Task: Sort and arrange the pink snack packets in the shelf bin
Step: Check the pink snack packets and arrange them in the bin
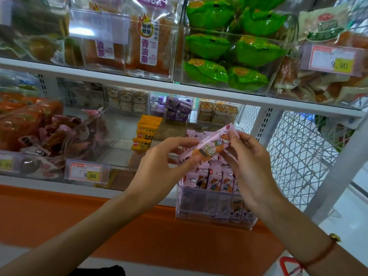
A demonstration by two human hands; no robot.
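A long pink snack packet with a cartoon print is held slanted above a clear shelf bin. My left hand pinches its lower left end. My right hand grips its upper right end with fingers curled. Inside the bin stand several pink snack packets upright in a row. More loose ones lie behind them, partly hidden by my hands.
Yellow packets sit in the bin to the left, with a 9.90 price tag in front. Orange and dark snacks fill the far-left bins. Green packets sit on the shelf above. A white wire mesh panel closes the right side.
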